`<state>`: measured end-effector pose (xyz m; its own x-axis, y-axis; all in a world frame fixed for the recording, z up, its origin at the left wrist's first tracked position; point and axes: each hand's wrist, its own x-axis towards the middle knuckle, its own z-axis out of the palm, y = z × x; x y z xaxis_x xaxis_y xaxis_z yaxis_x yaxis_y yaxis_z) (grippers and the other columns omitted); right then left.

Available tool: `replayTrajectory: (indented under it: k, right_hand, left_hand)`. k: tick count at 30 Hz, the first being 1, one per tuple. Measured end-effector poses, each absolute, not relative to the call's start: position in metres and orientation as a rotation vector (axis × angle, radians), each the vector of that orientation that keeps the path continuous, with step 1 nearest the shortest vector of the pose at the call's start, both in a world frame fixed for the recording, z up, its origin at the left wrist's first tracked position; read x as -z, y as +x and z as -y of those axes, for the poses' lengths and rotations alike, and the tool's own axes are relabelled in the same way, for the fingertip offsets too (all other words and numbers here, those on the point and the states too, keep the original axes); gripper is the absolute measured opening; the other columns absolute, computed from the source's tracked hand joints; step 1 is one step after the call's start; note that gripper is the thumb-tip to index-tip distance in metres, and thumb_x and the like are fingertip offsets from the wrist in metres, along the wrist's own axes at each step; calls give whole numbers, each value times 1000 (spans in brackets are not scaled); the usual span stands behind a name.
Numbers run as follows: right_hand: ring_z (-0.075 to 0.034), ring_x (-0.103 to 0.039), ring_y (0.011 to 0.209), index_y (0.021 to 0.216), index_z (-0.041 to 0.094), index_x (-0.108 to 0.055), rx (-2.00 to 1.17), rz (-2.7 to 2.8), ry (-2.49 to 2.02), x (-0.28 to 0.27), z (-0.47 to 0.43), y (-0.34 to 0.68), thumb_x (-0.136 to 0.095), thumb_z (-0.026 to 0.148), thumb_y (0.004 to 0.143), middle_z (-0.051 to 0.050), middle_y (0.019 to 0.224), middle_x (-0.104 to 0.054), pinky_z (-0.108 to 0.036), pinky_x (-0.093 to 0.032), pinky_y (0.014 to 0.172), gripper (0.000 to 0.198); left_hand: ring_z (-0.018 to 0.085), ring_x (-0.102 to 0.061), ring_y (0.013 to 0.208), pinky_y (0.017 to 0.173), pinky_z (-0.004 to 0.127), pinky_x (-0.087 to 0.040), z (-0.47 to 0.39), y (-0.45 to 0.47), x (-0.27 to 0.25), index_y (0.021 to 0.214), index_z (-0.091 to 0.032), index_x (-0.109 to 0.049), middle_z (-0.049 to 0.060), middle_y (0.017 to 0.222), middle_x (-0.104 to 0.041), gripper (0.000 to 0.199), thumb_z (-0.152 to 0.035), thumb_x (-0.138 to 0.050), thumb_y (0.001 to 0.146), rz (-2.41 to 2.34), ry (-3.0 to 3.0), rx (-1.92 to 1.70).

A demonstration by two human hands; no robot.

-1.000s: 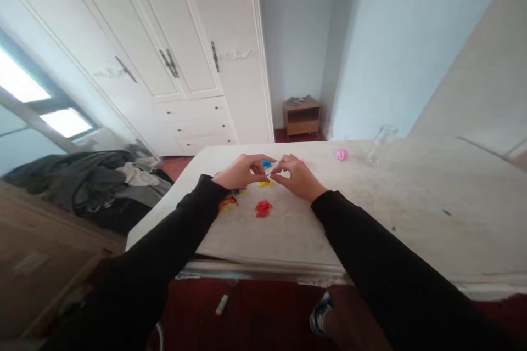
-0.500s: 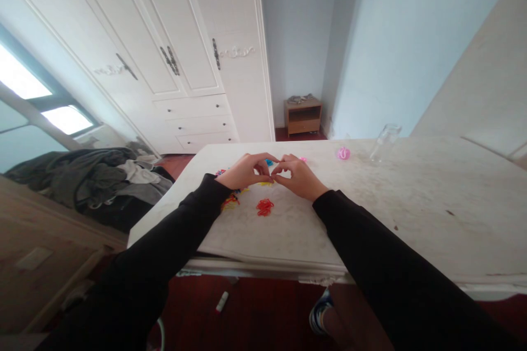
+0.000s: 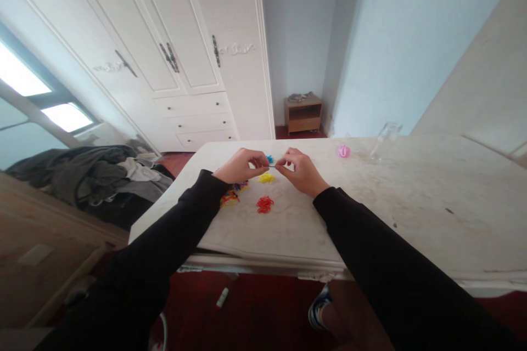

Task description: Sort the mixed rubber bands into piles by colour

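Note:
A thin dark blue rubber band is stretched between my two hands just above the table. My left hand pinches one end of it. At the other end, the thumb and fingers of my right hand are closed on it. Below the hands lies a small pile of yellow bands, and nearer to me a pile of red bands. Blue bands show in the gap behind the hands. A mixed, many-coloured heap sits by my left wrist, partly covered by it.
On the white table, a pink bundle and a clear glass container stand toward the far right edge. Dark clothes are piled off to the left. A white stick-like item lies on the red floor.
My hands have moved slightly apart, and the blue band now shows drawn out between them. The yellow pile has come into fuller view.

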<state>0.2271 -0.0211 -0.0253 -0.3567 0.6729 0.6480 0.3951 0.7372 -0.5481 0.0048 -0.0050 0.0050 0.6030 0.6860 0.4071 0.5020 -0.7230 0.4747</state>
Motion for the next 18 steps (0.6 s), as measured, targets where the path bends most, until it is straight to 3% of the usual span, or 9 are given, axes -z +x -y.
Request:
replayTrajectory:
  k: [18]
  right_hand:
    - [-15, -52, 75, 77, 17, -66, -396, 2000, -815, 25, 23, 226, -62, 18, 90, -2, 80, -54, -29, -41, 70, 13]
  left_hand:
    - [11, -67, 60, 63, 22, -52, 7, 10, -6, 81, -14, -66, 2, 67, -70, 9, -20, -63, 86, -962, 2417, -796]
